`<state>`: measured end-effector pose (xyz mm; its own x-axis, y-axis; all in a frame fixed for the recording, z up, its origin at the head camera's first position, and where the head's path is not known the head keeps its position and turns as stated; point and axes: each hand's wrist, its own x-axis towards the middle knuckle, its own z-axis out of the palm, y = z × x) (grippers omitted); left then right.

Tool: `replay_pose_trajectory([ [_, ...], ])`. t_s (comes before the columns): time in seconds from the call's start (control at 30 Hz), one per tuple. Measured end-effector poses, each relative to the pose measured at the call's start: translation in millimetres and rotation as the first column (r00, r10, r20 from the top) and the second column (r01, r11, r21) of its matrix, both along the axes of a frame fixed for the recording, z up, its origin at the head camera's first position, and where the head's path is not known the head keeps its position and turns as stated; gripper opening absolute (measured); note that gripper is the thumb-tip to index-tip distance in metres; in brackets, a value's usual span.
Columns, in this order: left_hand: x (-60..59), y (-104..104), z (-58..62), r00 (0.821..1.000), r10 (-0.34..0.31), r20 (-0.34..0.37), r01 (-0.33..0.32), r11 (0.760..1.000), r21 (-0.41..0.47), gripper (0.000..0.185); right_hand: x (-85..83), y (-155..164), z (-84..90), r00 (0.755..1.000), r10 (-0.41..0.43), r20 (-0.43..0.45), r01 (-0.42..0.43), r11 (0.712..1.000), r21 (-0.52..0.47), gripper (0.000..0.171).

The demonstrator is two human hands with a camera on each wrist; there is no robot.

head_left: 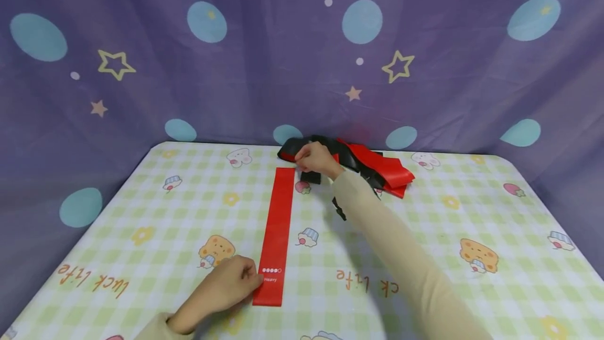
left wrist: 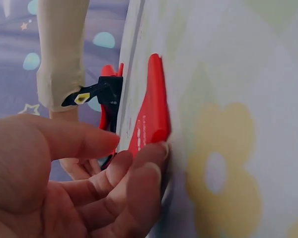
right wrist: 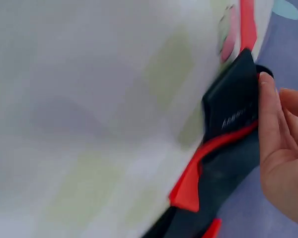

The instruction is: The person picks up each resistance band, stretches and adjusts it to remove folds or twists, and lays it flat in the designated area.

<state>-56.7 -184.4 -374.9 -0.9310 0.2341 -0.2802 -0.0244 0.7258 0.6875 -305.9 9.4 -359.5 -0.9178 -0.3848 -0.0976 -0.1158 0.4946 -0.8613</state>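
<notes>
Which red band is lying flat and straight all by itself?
The long red band in the middle of the table, with white dots and "Heavy" at its near end. The left hand touches that end. The other red bands lie tangled with black ones at the back.

Left hand [head_left: 226, 287] near, right hand [head_left: 315, 158] stretched forward.
</notes>
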Motion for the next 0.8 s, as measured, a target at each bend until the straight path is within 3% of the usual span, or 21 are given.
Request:
replay_pose_trajectory([
  [0.17, -9.8, 10.1, 6.2, 0.997, 0.047, -0.066, -0.048, 0.999, -0.012, 0.028, -1.3, 12.7, 1.6, 0.999, 0.027, -0.025, -0.025, 0.997, 0.073, 0.015],
  [0.47, -35.9, 23.3, 15.2, 0.989, 0.056, -0.14, -0.05, 0.998, 0.045, 0.015, 2.5, 27.5, 0.3, 1.0, -0.02, -0.006, 0.021, 0.997, 0.081, 0.014],
  [0.63, -59.1, 30.7, 16.0, 0.981, 0.115, -0.156, -0.103, 0.991, 0.081, 0.004, 5.0, 34.4, -0.7, 0.998, -0.064, -0.029, 0.068, 0.987, 0.145, 0.01],
  [0.8, -89.7, 40.3, 15.5, 0.968, 0.183, -0.174, -0.166, 0.98, 0.105, 0.019, 7.3, 41.5, -1.6, 0.995, -0.085, -0.043, 0.092, 0.97, 0.225, 0.01],
])
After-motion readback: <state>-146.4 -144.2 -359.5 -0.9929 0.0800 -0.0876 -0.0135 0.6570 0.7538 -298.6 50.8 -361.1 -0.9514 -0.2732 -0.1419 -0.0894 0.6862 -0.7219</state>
